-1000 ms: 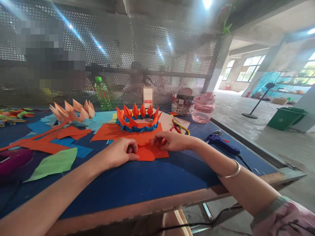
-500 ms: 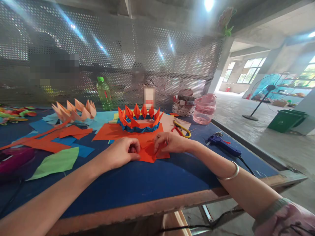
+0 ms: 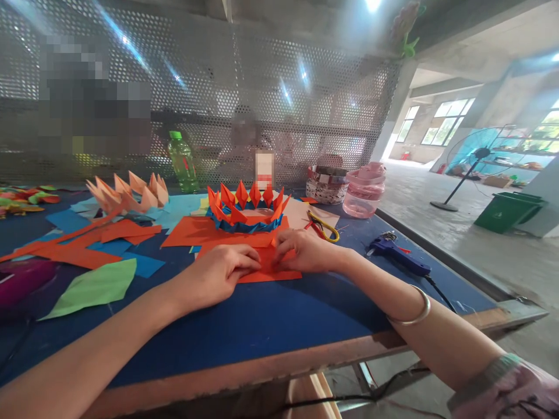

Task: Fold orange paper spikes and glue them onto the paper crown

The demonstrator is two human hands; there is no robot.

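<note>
My left hand (image 3: 229, 269) rests low over a sheet of orange paper (image 3: 273, 276), its fingers closed together with the tips on the paper. Facing it from the right, my right hand (image 3: 303, 250) has its fingers curled in a pinch at a small folded orange edge. My fingers partly hide the piece being handled, which blends with the orange paper under it. Just behind the hands stands a ring of folded paper points (image 3: 247, 212), orange above and blue at the base, on another orange sheet (image 3: 187, 231).
Yellow-handled scissors (image 3: 325, 228) and a blue glue gun (image 3: 399, 254) lie to the right. Behind are a woven basket (image 3: 325, 186), a pink jug (image 3: 364, 192) and a green bottle (image 3: 183, 163). At left are a peach paper ring (image 3: 126, 195) and a green paper sheet (image 3: 96, 288).
The near corner of the orange piece has lifted away from me, baring the sheet below. My left hand has slid right, its fingers straighter, and my right hand stays close by.
</note>
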